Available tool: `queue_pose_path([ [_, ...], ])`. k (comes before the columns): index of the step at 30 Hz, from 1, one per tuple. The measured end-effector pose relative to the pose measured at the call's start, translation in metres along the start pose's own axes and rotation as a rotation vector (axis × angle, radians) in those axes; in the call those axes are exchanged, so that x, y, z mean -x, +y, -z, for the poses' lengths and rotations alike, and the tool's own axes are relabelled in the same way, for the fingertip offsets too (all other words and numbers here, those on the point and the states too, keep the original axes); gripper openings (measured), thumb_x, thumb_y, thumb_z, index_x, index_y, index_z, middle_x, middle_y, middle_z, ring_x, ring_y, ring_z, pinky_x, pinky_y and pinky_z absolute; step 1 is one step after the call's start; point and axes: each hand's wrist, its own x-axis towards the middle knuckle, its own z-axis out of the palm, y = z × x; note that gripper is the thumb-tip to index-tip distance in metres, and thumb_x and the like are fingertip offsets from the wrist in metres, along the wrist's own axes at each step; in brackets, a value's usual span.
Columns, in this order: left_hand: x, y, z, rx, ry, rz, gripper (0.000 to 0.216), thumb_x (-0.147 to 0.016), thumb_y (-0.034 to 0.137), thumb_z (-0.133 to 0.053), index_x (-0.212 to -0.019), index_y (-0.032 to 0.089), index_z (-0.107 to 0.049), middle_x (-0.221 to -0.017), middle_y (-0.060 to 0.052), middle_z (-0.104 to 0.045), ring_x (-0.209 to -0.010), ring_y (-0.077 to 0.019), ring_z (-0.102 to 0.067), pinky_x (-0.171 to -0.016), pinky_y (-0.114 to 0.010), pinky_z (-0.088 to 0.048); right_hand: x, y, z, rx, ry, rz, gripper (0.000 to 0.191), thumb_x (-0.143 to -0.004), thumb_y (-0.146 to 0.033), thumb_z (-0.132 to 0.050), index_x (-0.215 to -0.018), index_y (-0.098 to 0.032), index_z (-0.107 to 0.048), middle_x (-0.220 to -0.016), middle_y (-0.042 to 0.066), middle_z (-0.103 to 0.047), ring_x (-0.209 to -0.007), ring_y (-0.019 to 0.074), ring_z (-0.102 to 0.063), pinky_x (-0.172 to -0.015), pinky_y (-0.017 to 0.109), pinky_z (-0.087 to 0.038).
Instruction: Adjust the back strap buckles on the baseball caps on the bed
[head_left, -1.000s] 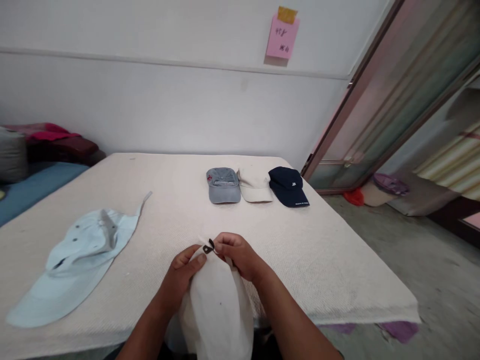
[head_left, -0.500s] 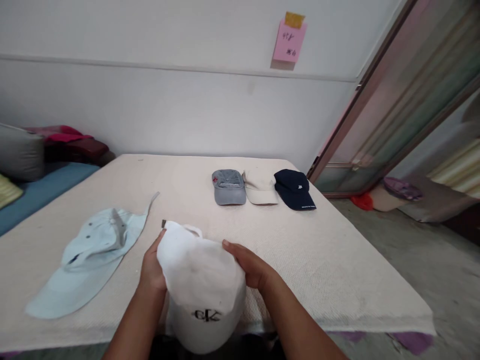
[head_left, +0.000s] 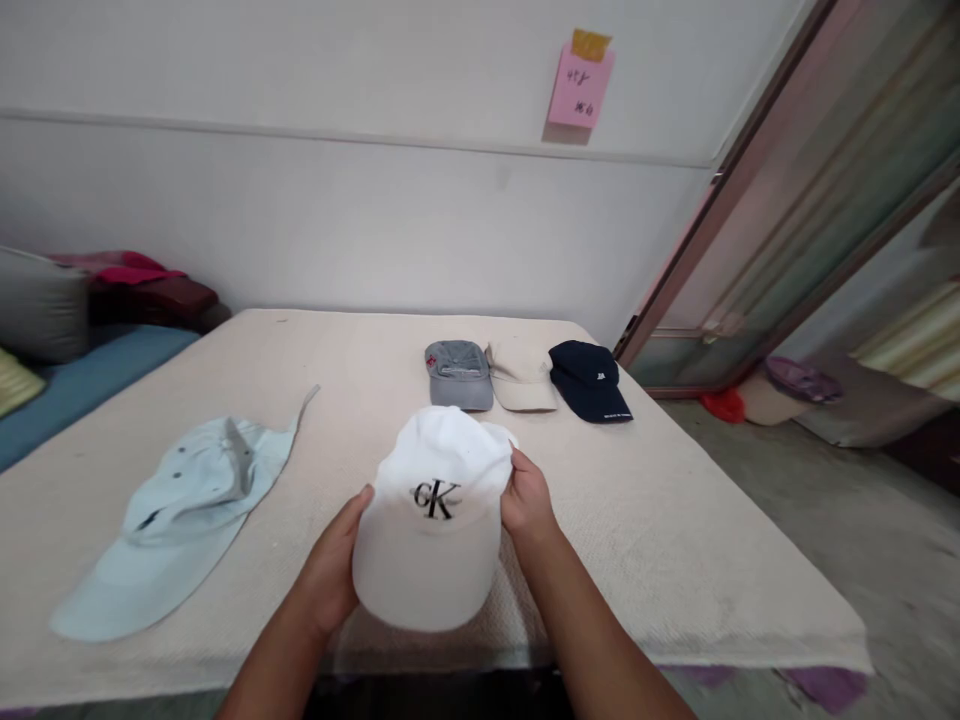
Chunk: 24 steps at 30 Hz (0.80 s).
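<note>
A white cap [head_left: 435,520] with a black logo on its front is held over the near part of the table, brim toward me. My left hand [head_left: 335,570] grips its left edge near the brim, fingers curled under it. My right hand [head_left: 526,497] grips the right side of the crown. A pale blue sun hat [head_left: 172,505] with a neck flap lies flat to the left. Three caps sit in a row farther back: grey [head_left: 457,374], cream [head_left: 520,376] and navy [head_left: 589,378].
The table [head_left: 675,520] is covered in off-white cloth and stands against a white wall with a pink note [head_left: 579,85]. A blue mattress [head_left: 67,380] with folded clothes lies at the left. A glass door frame [head_left: 720,200] and concrete floor are on the right.
Both hands went from working the strap at the cap's back to turning the cap over and lifting it forward, so its logo front and brim now face me.
</note>
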Motion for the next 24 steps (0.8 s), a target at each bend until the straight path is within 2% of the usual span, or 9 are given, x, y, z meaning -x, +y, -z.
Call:
queue_pose_path([
  [4, 0.009, -0.008, -0.002, 0.073, -0.109, -0.087, 0.023, -0.082, 0.019, -0.058, -0.104, 0.015, -0.065, -0.102, -0.009, -0.072, -0.087, -0.022, -0.067, -0.075, -0.034, -0.055, -0.006, -0.007, 0.005, -0.049, 0.036, 0.066, 0.026, -0.084, -0.016, -0.047, -0.104, -0.014, -0.063, -0.091, 0.006, -0.072, -0.094, 0.0196, -0.065, -0.092, 0.035, -0.047],
  [6, 0.007, -0.012, -0.001, 0.066, -0.124, -0.109, 0.022, -0.081, 0.014, -0.06, -0.102, 0.015, -0.066, -0.104, -0.009, -0.07, -0.088, -0.0208, -0.066, -0.078, -0.034, -0.054, -0.007, -0.005, 0.006, -0.051, 0.06, 0.073, 0.025, -0.084, -0.015, -0.047, -0.103, -0.013, -0.063, -0.09, 0.007, -0.072, -0.094, 0.0194, -0.065, -0.093, 0.034, -0.047],
  [10, -0.002, -0.016, 0.001, 0.036, -0.03, -0.221, 0.024, -0.078, 0.016, -0.064, -0.102, 0.013, -0.065, -0.105, -0.011, -0.069, -0.086, -0.019, -0.065, -0.071, -0.028, -0.055, -0.005, 0.006, 0.003, -0.035, 0.123, 0.061, 0.021, -0.084, -0.014, -0.047, -0.098, -0.012, -0.064, -0.087, 0.007, -0.072, -0.088, 0.0187, -0.067, -0.089, 0.032, -0.05],
  [14, -0.003, -0.007, 0.007, 0.018, 0.029, -0.348, 0.026, -0.077, 0.016, -0.065, -0.103, 0.012, -0.065, -0.103, -0.012, -0.069, -0.084, -0.0187, -0.066, -0.068, -0.026, -0.056, 0.001, 0.012, -0.004, -0.015, 0.069, 0.003, 0.016, -0.083, -0.018, -0.052, -0.093, -0.015, -0.064, -0.085, 0.006, -0.072, -0.082, 0.0178, -0.067, -0.077, 0.029, -0.053],
  [18, 0.004, 0.032, 0.019, 0.132, 0.15, -0.606, 0.013, -0.074, 0.009, -0.065, -0.086, 0.013, -0.068, -0.086, -0.007, -0.073, -0.072, -0.0142, -0.067, -0.064, -0.021, -0.056, 0.009, 0.014, -0.008, 0.057, 0.025, -0.119, 0.019, -0.083, -0.031, -0.055, -0.081, -0.014, -0.064, -0.071, 0.006, -0.068, -0.064, 0.0149, -0.064, -0.057, 0.024, -0.051],
  [22, 0.009, 0.094, 0.043, 0.16, 0.207, -0.908, 0.012, -0.073, 0.004, -0.062, -0.079, 0.014, -0.065, -0.079, -0.002, -0.072, -0.07, -0.0124, -0.067, -0.064, -0.02, -0.057, 0.015, 0.02, -0.01, 0.102, -0.022, -0.206, 0.019, -0.082, -0.029, -0.055, -0.08, -0.012, -0.063, -0.066, 0.006, -0.065, -0.057, 0.0118, -0.059, -0.052, 0.021, -0.046],
  [24, 0.011, 0.12, 0.062, 0.164, 0.291, -0.98, 0.015, -0.075, 0.003, -0.058, -0.078, 0.016, -0.063, -0.079, -0.001, -0.071, -0.073, -0.013, -0.067, -0.069, -0.025, -0.058, 0.015, 0.023, -0.011, 0.115, 0.004, -0.22, 0.016, -0.082, -0.026, -0.055, -0.079, -0.013, -0.063, -0.064, 0.004, -0.063, -0.056, 0.0108, -0.058, -0.05, 0.02, -0.045],
])
